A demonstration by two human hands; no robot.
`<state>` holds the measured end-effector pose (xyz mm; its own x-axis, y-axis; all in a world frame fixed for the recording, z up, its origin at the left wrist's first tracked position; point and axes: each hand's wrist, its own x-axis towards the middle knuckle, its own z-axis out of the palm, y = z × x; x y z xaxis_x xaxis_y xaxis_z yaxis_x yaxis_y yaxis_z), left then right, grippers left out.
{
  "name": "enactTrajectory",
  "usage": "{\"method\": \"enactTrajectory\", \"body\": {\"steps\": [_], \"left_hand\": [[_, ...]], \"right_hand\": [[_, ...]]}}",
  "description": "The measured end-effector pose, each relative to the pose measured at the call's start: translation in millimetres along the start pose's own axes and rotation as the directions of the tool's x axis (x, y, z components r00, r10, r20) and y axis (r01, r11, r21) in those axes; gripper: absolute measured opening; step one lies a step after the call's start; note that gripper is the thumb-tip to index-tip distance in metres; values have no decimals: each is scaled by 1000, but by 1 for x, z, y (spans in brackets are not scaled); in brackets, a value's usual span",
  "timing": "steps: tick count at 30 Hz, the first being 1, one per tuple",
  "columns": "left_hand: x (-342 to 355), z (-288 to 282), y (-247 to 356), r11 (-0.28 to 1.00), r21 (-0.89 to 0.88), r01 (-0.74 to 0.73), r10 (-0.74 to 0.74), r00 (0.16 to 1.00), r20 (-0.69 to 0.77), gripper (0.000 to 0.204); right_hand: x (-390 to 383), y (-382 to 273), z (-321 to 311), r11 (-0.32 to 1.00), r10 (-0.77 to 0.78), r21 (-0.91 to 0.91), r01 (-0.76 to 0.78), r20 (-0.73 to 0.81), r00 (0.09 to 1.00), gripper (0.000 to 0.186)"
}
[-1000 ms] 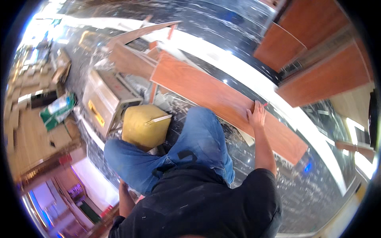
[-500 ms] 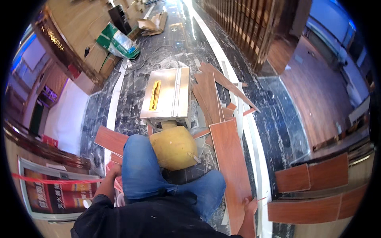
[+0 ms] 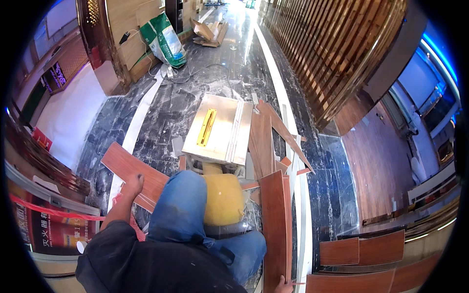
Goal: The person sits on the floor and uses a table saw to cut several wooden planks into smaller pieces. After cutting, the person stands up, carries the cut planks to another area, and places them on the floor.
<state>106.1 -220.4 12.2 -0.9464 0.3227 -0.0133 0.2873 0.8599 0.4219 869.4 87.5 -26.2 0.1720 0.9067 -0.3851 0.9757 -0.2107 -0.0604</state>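
Observation:
My left hand [image 3: 134, 185] is over a short reddish-brown plank [image 3: 128, 164] left of my knee. Its fingers are mostly hidden, and contact with the plank is unclear. At the lower edge, my right hand [image 3: 283, 286] is closed around a thin red stick, perhaps a pencil [image 3: 297, 283]. It lies against the near end of a long reddish-brown plank [image 3: 274, 219], where a narrow strip of the same colour [image 3: 287, 215] shows along the right side. Ahead of my knees stands a metal-topped table saw [image 3: 222, 129] with a yellow slot plate [image 3: 207, 127].
A yellow seat-like block [image 3: 222, 200] sits between my legs and the saw. Offcuts [image 3: 261, 134] are heaped right of it. More planks [image 3: 361, 251] lie at lower right. A green-and-white bag [image 3: 163, 41] leans by the left wall, near a cable [image 3: 195, 73]. Red tape [image 3: 58, 210] crosses at left.
My left hand has moved forward from beside my hip to above the short plank. My right hand has shifted along the long plank toward my body. The long plank now shows a narrower face.

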Motion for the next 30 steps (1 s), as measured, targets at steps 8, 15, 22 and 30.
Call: {"method": "enactTrajectory", "body": {"steps": [8,15,22,30], "left_hand": [[90,-35,212,567,-748,-345,420,902,-98,21],[1,-19,343,443,-889,-114,891,160,424,58],[-18,-84,357,378,-926,-6,924,-52,378,73],[69,-112,245,154,-987,47,345,933,99,49]], "right_hand": [[-111,-69,-113,983,-37,150,109,-418,908,54],[-107,-219,-256,797,-249,319,514,-601,759,46],[-131,-469,-328,337,-606,411,847,-595,529,34],[-174,-609,-290,34,-669,111,993,-736,105,43]]}}
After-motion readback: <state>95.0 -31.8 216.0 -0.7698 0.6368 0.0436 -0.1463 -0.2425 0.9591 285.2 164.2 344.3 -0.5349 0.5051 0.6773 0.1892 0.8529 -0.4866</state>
